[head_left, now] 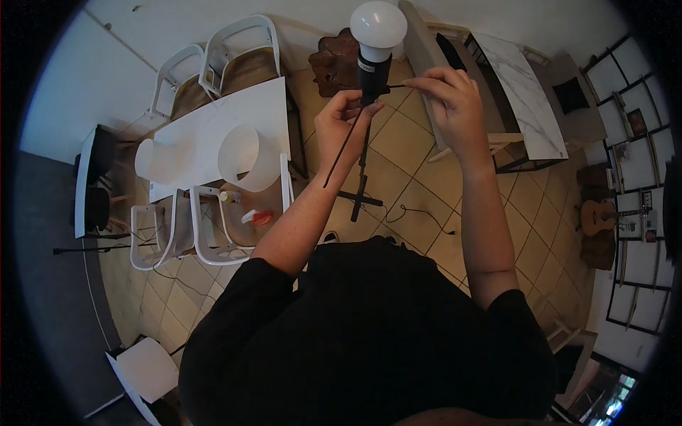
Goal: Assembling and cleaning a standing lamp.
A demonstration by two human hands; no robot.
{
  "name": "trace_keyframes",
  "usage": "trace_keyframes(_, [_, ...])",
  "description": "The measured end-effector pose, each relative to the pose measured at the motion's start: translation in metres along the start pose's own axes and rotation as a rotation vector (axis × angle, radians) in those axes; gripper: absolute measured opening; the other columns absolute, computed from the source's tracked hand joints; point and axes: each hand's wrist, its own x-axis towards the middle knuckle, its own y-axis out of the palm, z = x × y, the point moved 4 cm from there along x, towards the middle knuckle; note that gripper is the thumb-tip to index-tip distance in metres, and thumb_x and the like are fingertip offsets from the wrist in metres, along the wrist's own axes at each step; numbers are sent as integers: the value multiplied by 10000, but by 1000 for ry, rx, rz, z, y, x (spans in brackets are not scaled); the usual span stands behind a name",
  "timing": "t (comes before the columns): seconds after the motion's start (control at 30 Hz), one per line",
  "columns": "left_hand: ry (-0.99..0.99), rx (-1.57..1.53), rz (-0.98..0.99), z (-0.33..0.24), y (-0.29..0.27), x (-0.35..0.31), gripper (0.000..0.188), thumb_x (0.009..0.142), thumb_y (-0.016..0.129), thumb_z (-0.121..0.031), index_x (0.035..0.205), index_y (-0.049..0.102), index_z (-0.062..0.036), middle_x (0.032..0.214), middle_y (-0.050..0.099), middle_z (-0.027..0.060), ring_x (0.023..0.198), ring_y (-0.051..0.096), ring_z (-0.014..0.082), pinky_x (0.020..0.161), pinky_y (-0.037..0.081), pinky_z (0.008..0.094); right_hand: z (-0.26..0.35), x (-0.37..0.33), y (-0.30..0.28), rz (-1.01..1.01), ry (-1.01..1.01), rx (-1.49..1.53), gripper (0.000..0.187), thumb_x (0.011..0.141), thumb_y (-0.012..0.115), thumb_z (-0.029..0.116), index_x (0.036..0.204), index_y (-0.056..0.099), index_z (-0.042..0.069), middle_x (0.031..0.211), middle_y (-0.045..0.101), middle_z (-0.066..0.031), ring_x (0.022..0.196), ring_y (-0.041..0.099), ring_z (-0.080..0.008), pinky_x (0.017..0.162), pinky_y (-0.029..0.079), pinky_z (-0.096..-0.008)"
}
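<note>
A light stand (361, 186) rises in front of me, topped by a black bulb holder (372, 77) with a large white light bulb (379, 30) in it. My left hand (341, 131) is closed around the neck of the stand just under the holder, thumb and fingers against it. From there a thin black rod or cord slants down over my left wrist. At the holder's right side, my right hand (452, 106) pinches the end of a thin black piece (396, 86) that sticks out sideways. Whether the two thin pieces are one is hidden.
On the left, a white table (202, 121) bears a white cylindrical shade (245, 157) and a smaller white one. White chairs (245, 53) surround it. A black cable (419, 211) lies on the tiled floor. A marble-topped table (522, 92) and a guitar (598, 217) stand to the right.
</note>
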Motion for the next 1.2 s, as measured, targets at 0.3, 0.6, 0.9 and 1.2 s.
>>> trace_keyframes(0.3, [20,-1,-6,6,-5,5,253,860,822,-75,1003,640,29,830,649,-10,767,589,48,687,467,201,-2,-8,12,-5,74,58,208,893,672,72,1020,775,200,910,673,41,892,593,-175,871,366,-327])
trace_keyframes(0.6, [7,-16,2,11,-10,10,282,845,848,-127,979,649,21,770,570,-45,695,493,38,631,409,190,-1,1,8,122,91,32,197,905,655,57,1003,765,188,940,661,12,911,619,-201,883,380,-355])
trace_keyframes(0.9, [0,11,-7,11,-10,8,304,838,857,-138,986,645,22,795,587,-29,719,527,48,666,445,197,-9,12,7,189,34,158,198,869,639,-94,987,748,21,936,654,-99,891,729,-238,738,568,-355])
trace_keyframes(1.2, [142,-50,-70,3,-11,0,459,857,823,-90,1215,550,3,900,635,23,774,572,78,743,504,233,4,1,7,155,2,-31,254,878,671,-12,1050,775,144,965,664,-16,938,655,-205,907,483,-346])
